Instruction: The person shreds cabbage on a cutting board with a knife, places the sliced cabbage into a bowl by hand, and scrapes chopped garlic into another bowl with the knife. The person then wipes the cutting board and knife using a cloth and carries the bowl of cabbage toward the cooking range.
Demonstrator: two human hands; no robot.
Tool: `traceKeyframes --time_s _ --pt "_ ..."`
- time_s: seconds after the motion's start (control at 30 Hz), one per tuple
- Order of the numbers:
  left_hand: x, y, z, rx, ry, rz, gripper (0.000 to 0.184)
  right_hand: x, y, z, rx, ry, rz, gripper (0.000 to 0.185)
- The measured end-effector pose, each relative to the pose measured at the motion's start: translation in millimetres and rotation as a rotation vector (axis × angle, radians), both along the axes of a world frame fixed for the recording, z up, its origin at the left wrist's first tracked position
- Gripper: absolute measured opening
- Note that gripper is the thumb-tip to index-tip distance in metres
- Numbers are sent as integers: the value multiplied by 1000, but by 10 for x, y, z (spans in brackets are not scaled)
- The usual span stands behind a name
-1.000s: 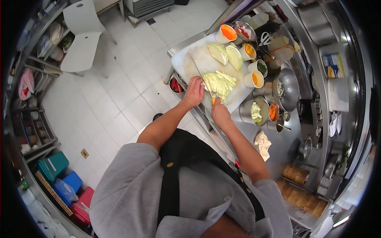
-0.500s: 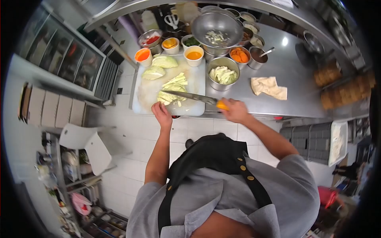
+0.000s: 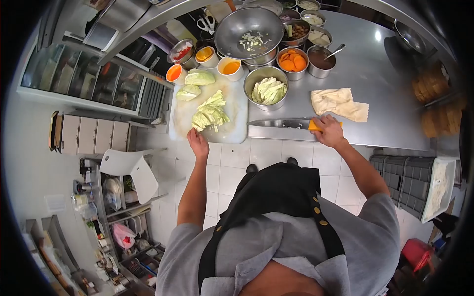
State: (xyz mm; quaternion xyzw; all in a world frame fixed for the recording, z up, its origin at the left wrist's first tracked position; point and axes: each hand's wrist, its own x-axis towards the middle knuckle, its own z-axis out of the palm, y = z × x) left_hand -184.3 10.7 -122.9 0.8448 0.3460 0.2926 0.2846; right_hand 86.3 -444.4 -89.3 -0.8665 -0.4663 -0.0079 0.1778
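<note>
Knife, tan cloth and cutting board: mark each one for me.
Knife (image 3: pixel 287 123): head view, on the blade.
Tan cloth (image 3: pixel 338 104): head view, on its middle.
Cutting board (image 3: pixel 237 107): head view, on bare surface.

Grey short-sleeved shirt (image 3: pixel 291 237), black apron (image 3: pixel 276 190), seemingly brass buttons (image 3: pixel 316 210).

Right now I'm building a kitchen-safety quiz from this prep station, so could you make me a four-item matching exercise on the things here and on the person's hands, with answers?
Column one
1. knife
2. cloth
3. cutting board
4. left hand

Column two
A. white, underneath the cut cabbage
B. at the near side of the cut cabbage
C. orange-handled, gripped by the right hand
D. cream-coloured, lying on the steel counter

Right pairs: 1-C, 2-D, 3-A, 4-B.
</note>
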Motion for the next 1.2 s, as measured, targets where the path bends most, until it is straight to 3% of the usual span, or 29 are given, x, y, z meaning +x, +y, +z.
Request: traceKeyframes --time_s 0.33,0.43,0.53,0.6,0.7,0.8,0.9,1.0,1.1,1.2 --pt "-18 -44 38 -8 72 49 49 116 233 -142 163 6 122 51" --pt "50 -57 100 -5 61 32 53 93 398 61 282 16 30 46" --pt "-6 -114 80 28 25 17 54 199 950 347 396 407 -285 42" --pt "17 -137 93 48 7 14 55 397 1431 41 574 532 -405 36" --pt "-1 -99 50 55 17 32 54 357 1808 265 608 1039 -688 31" --pt "-15 -99 34 30 -63 -4 58 -97 1930 336 984 1547 -751 32" --pt "13 -167 132 -41 -105 3 63 -374 1803 820 562 1602 -740 33" --pt "-1 -181 151 -33 -151 -2 64 -156 1612 630 465 1117 -796 35" --pt "-9 -156 103 -47 -203 -26 63 -6 1610 468 641 1059 -744 36" --pt "-36 -136 51 -130 -234 -42 64 16 1685 408 658 1095 -772 30"
